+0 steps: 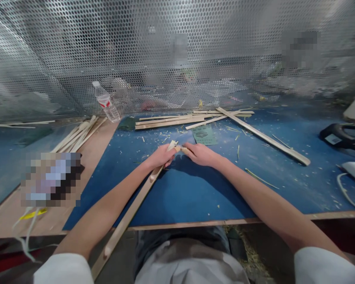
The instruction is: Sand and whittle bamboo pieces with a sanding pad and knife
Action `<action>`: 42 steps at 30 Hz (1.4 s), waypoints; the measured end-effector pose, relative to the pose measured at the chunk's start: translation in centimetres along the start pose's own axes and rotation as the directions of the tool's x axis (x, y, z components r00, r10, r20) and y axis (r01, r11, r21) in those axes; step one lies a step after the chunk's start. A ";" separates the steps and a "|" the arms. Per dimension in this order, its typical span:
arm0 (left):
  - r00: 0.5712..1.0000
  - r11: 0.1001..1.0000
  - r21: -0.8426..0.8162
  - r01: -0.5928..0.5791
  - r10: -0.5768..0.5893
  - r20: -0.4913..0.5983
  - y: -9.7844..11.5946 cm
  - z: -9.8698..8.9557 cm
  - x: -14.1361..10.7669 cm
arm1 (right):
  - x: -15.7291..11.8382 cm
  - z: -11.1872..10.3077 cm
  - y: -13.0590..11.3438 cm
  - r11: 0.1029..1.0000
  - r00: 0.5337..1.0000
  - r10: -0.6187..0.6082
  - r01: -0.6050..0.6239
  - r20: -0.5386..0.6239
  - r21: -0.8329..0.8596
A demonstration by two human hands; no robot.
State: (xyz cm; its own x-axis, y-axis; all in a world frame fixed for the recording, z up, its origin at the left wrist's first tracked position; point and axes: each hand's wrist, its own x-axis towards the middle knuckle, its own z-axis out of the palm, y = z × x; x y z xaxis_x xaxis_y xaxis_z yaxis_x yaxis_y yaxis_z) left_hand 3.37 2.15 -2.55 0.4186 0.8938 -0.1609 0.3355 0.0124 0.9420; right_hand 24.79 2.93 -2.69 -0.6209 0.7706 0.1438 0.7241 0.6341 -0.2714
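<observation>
My left hand (162, 155) is closed around the upper end of a long pale bamboo strip (136, 204), which slants down past the table's front edge at the lower left. The strip's split tip pokes out above the fingers. Just to the right, my right hand (199, 154) is closed, with thumb and fingers pinched close to that tip. What it grips, if anything, is too small to make out. Both hands are over the blue table mat (192, 193), their fingertips nearly touching.
Bamboo strips (168, 123) lie along the back, and one long strip (263, 136) slants rightward. At left are a strip bundle (79, 134), a bottle (106, 102) and a blurred device (55, 177). A black tool (343, 136) lies at right. Perforated metal (165, 51) stands behind.
</observation>
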 end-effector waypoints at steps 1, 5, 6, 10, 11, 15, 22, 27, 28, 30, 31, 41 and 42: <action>1.000 1.000 0.024 -0.015 0.015 0.003 -0.1 0.0 0.0 | 0.0 0.0 -0.1 1.000 1.000 0.000 0.000 0.000 -0.003; 0.999 0.996 0.065 -0.054 0.055 -0.001 -0.5 -0.1 0.1 | 0.0 -0.1 -0.4 1.000 1.000 0.002 -0.002 -0.001 -0.014; 0.998 0.996 0.064 -0.055 0.055 -0.005 -0.5 -0.1 0.1 | 0.0 -0.1 -0.5 1.000 1.000 0.005 -0.005 -0.001 -0.018; 0.999 0.998 0.048 -0.034 0.035 -0.027 -0.4 0.0 0.1 | 0.0 -0.1 -0.8 0.997 0.999 0.045 -0.045 0.002 -0.055; 0.999 0.998 0.051 -0.027 0.029 -0.033 -0.3 0.0 0.2 | 0.0 -0.1 -0.9 0.996 0.998 0.062 -0.061 0.004 -0.072; 0.997 0.997 0.078 0.013 -0.007 -0.076 0.2 0.0 0.3 | 0.1 0.1 -1.5 0.982 0.993 0.121 -0.120 -0.002 -0.147; 0.990 0.987 0.149 0.067 -0.047 -0.131 0.7 0.0 0.1 | 0.0 0.4 -1.8 0.983 0.989 0.146 -0.146 -0.007 -0.114; 0.995 0.992 0.108 0.059 -0.049 -0.092 0.7 -0.2 -0.2 | -0.4 0.3 -0.6 0.998 0.998 0.041 -0.039 -0.043 0.058; 0.995 0.994 0.093 0.058 -0.049 -0.092 0.7 -0.3 -0.3 | -0.4 0.3 -0.4 0.996 0.998 0.024 -0.020 -0.050 0.083; 0.994 0.996 0.066 0.060 -0.054 -0.092 0.9 -0.4 -0.5 | -0.5 0.2 -0.2 0.992 0.999 -0.014 0.019 -0.048 0.121; 0.994 0.997 0.051 0.062 -0.057 -0.088 1.0 -0.5 -0.6 | -0.5 0.2 -0.1 0.990 0.999 -0.031 0.037 -0.042 0.134; 0.988 0.979 -0.139 0.150 -0.152 -0.007 1.5 -0.6 -0.9 | -0.2 0.4 0.4 0.999 0.999 -0.014 0.014 -0.030 0.029; 0.990 0.983 -0.123 0.136 -0.138 -0.012 1.5 -0.5 -0.8 | -0.2 0.4 0.5 1.000 0.999 -0.010 0.010 -0.036 0.013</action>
State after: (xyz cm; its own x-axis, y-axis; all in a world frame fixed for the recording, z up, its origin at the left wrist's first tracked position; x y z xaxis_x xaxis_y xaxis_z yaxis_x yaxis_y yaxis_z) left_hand 3.11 1.67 -0.85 0.3580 0.8888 -0.2861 0.2830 0.1887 0.9404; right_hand 25.16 3.07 -3.26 -0.6166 0.7662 0.1807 0.7137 0.6410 -0.2826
